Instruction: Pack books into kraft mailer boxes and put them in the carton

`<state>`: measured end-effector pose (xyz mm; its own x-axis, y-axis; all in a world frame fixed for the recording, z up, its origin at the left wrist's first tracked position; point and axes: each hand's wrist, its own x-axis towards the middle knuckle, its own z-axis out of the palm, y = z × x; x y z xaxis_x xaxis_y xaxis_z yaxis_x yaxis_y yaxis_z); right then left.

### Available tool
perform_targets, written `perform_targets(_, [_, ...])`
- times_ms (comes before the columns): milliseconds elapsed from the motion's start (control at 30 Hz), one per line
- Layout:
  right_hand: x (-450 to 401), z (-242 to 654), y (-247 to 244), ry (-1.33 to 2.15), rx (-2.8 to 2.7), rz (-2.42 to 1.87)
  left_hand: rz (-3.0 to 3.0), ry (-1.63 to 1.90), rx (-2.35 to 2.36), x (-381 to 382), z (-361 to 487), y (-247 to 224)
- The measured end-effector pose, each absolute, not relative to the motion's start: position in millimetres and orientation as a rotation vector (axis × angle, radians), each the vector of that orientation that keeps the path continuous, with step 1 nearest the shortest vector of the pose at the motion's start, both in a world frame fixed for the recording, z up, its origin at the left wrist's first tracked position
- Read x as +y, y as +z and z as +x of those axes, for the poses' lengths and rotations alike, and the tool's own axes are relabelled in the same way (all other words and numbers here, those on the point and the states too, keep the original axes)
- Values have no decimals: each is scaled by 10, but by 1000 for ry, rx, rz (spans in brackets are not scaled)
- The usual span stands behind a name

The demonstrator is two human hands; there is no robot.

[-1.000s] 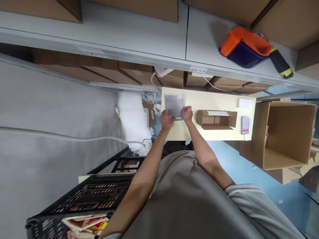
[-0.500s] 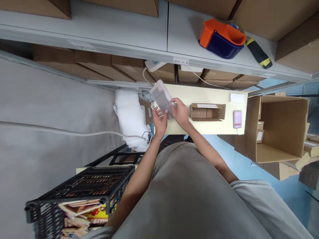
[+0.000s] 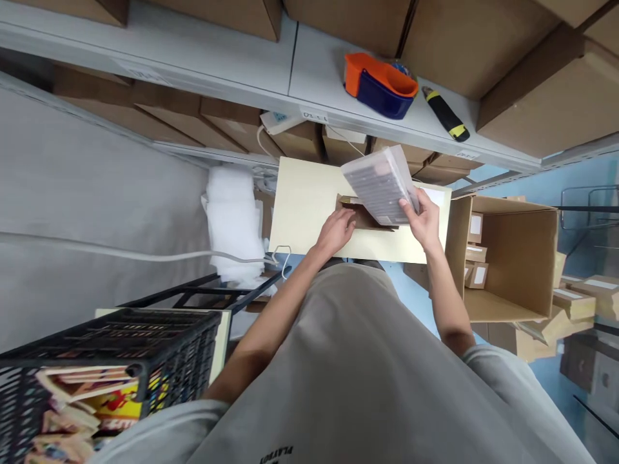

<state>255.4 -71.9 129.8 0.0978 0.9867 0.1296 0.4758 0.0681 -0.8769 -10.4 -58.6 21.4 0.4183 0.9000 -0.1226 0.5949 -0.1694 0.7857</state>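
Note:
A package in translucent wrapping (image 3: 380,183) is tilted above the table, with faint lines showing through it. My right hand (image 3: 423,219) is closed on its lower right corner, thumb on the near face. Beneath the package lies an open cardboard box (image 3: 365,218), largely hidden by it. My left hand (image 3: 336,230) is at the left end of this box, its fingers curled together over the edge. The box rests on a cream tabletop (image 3: 300,212).
A large open carton (image 3: 507,309) with small boxes stands right of the table. White wrapping sheets (image 3: 232,219) hang at the left. A black crate (image 3: 178,361) stands lower left. On the shelf above are an orange-and-blue tape dispenser (image 3: 382,87) and a utility knife (image 3: 447,115).
The wrapped package has moved right, from the table's left side to above the cardboard box. My left hand has let go of it and moved to the box; my right hand still holds it.

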Motion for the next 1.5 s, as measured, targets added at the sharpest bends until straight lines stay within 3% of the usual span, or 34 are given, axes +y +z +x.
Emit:
perform_targets(333, [-539, 2795, 679, 1101, -1569, -1361, 2003, 285, 1378, -729, -49, 63])
perform_targets(833, [-475, 2967, 807, 1018, -1831, -1391, 2098, 186, 1279, -591, -22, -18])
perform_targets(1267, [-495, 2288, 1073, 1019, -2421, -1637, 2010, 267, 1256, -844, -182, 22])
perform_targets(1500, [-581, 2118, 980, 979, -2367, -1795, 2016, 265, 1303, -847, -196, 19])
